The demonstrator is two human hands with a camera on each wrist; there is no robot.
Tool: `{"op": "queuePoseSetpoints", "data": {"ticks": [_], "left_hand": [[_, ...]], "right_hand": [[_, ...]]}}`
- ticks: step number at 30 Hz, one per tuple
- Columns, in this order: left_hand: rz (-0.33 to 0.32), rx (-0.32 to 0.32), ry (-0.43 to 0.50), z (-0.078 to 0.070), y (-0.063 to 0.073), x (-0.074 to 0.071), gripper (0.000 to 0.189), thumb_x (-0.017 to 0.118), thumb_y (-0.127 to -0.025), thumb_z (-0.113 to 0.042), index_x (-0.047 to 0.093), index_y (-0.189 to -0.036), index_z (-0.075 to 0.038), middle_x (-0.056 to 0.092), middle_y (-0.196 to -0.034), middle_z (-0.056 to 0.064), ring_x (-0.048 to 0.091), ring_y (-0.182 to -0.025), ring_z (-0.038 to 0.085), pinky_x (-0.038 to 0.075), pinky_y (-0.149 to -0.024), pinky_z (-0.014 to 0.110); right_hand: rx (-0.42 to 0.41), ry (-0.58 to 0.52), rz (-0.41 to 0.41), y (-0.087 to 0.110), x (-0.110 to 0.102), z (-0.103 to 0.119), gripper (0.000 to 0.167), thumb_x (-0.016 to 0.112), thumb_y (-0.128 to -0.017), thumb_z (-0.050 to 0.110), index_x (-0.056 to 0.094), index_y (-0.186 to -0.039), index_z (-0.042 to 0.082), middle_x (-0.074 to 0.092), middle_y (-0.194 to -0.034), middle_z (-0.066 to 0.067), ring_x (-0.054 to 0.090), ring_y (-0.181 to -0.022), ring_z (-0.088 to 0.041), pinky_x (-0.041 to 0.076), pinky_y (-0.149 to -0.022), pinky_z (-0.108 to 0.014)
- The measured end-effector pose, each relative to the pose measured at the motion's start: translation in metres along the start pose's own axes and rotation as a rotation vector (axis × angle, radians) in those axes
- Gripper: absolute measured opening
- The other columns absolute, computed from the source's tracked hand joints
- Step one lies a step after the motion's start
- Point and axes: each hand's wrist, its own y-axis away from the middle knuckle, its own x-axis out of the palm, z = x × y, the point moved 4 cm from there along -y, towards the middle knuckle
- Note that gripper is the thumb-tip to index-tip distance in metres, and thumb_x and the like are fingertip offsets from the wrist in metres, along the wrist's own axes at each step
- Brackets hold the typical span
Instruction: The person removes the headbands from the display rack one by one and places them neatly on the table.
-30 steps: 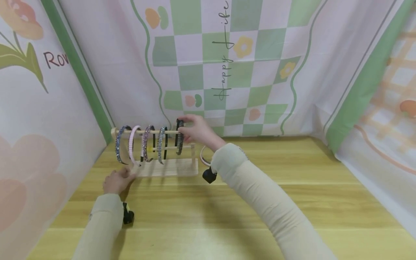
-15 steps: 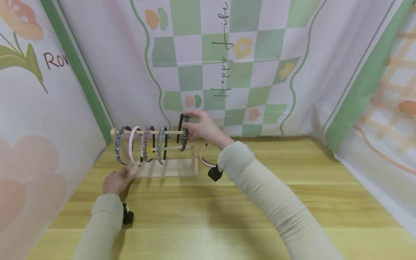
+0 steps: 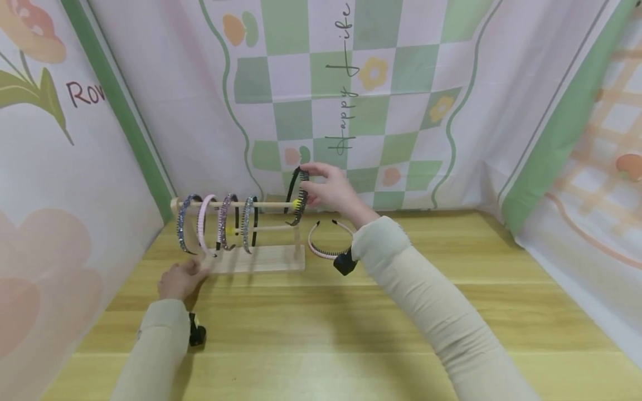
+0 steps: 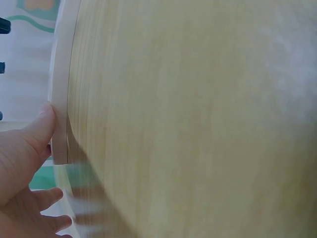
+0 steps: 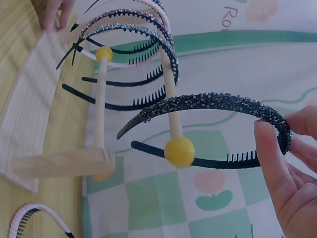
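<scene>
My right hand [image 3: 331,189] pinches a black glittery headband [image 5: 213,100] by the middle of its arc. In the right wrist view the two legs of that headband lie either side of the rack's upper bar, near its yellow end ball [image 5: 179,151]. The wooden rack [image 3: 256,259] stands upright at the back left of the table. On its upper bar hang several headbands: a blue glittery one [image 3: 183,225], a pale pink one [image 3: 202,223], a pink glittery one [image 3: 223,223] and a silver one [image 3: 247,223]. My left hand [image 3: 179,279] grips the left end of the rack's base, thumb on its edge.
A pink toothed headband [image 3: 325,254] lies on the wooden table [image 3: 281,345], right of the rack. Fabric with green checks [image 3: 371,111] hangs behind the table, and more printed cloth borders both sides.
My right hand has moved right and up with the black headband, sliding it along the bar to the end and uncovering the yellow ball. The left hand stays on the base.
</scene>
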Motion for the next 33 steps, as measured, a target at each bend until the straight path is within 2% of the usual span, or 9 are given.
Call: {"op": "queuePoseSetpoints", "data": {"ticks": [6, 16, 33], "left_hand": [[-0.004, 0.01, -0.006, 0.001, -0.001, 0.001, 0.075, 0.045, -0.089, -0.058, 0.031, -0.141, -0.005, 0.023, -0.139, 0.036, 0.023, -0.118, 0.06, 0.018, -0.094, 0.066], [-0.011, 0.009, -0.013, 0.001, -0.001, 0.001, 0.074, 0.046, -0.089, -0.057, 0.034, -0.14, -0.005, 0.027, -0.137, 0.035, 0.028, -0.115, 0.058, 0.022, -0.092, 0.065], [-0.01, 0.036, -0.007, -0.001, 0.002, -0.002, 0.073, 0.045, -0.09, -0.055, 0.034, -0.139, -0.003, 0.026, -0.137, 0.036, 0.025, -0.116, 0.06, 0.019, -0.093, 0.066]], "right_hand": [[0.011, -0.019, -0.036, 0.003, -0.013, -0.003, 0.043, 0.059, -0.089, 0.009, 0.051, -0.132, 0.014, 0.045, -0.133, -0.006, 0.06, -0.066, -0.023, 0.055, -0.064, -0.035], [0.031, -0.043, -0.076, 0.008, -0.034, -0.013, 0.044, 0.058, -0.09, 0.007, 0.049, -0.133, 0.011, 0.043, -0.135, -0.005, 0.061, -0.069, -0.022, 0.054, -0.066, -0.034], [0.035, -0.103, -0.163, 0.015, -0.089, -0.053, 0.047, 0.053, -0.091, 0.005, 0.041, -0.137, 0.004, 0.037, -0.141, -0.016, 0.06, -0.063, -0.015, 0.054, -0.063, -0.029]]}}
